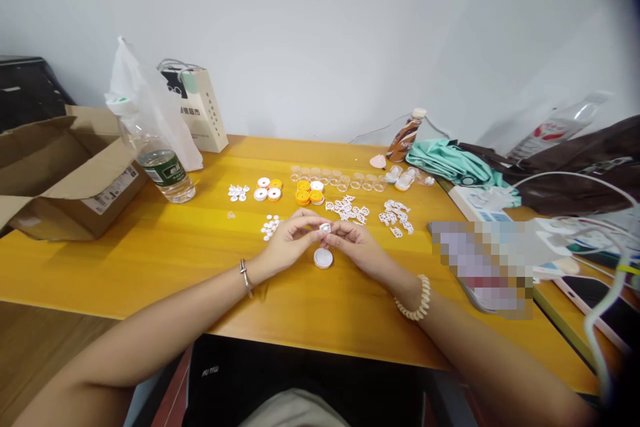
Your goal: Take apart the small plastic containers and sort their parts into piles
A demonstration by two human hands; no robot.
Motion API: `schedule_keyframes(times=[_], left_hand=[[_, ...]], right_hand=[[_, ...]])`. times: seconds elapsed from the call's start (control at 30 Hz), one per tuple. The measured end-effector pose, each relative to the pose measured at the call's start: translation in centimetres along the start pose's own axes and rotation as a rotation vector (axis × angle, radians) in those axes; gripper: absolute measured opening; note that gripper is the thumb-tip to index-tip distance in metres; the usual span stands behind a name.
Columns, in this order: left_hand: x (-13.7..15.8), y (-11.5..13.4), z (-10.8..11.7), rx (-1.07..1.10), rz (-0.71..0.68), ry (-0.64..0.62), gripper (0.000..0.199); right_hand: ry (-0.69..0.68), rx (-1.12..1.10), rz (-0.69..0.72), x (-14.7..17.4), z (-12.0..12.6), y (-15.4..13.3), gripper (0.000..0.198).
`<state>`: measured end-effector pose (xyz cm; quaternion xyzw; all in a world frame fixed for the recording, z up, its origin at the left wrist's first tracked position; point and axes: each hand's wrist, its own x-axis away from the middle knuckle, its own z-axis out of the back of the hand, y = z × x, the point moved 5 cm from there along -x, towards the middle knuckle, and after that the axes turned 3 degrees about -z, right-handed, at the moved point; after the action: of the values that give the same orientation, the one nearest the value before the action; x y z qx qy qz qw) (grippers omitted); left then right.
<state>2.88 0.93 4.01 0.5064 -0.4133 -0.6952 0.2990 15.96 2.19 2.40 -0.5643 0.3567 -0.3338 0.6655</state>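
My left hand and my right hand meet over the table, both closed on one small white plastic part pinched between the fingertips. Its exact shape is too small to tell. Just below the fingers, a round white disc-like piece lies on the wood. Small white buttons are scattered beside my left hand. Beyond the hands are white openwork pieces, with another group of white openwork pieces to the right. Orange and white round spools stand farther back.
Clear plastic rings line the back of the table. At left stand a water bottle and a cardboard box. A brown drink bottle, teal cloth, a phone and white cables occupy the right.
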Motion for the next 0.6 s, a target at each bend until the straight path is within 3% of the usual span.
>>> schedule_keyframes(times=[0.1,0.3,0.47,0.6], left_hand=[[0.2,0.1,-0.4,0.006,0.002,0.005,0.020],[0.7,-0.3,-0.2,-0.069,0.020,0.184,0.017],[0.8,-0.1,-0.8,-0.030,0.045,0.128,0.020],[0.7,-0.1,-1.0,-0.072,0.019,0.103,0.026]], right_hand=[[0.042,-0.052,0.011,0.3,0.0,-0.3,0.020],[0.212,0.063,0.102,0.6,0.4,-0.7,0.020],[0.321,0.346,0.213,1.2,1.0,-1.2,0.013],[0.314,0.459,0.270,1.5,0.7,-1.8,0.006]])
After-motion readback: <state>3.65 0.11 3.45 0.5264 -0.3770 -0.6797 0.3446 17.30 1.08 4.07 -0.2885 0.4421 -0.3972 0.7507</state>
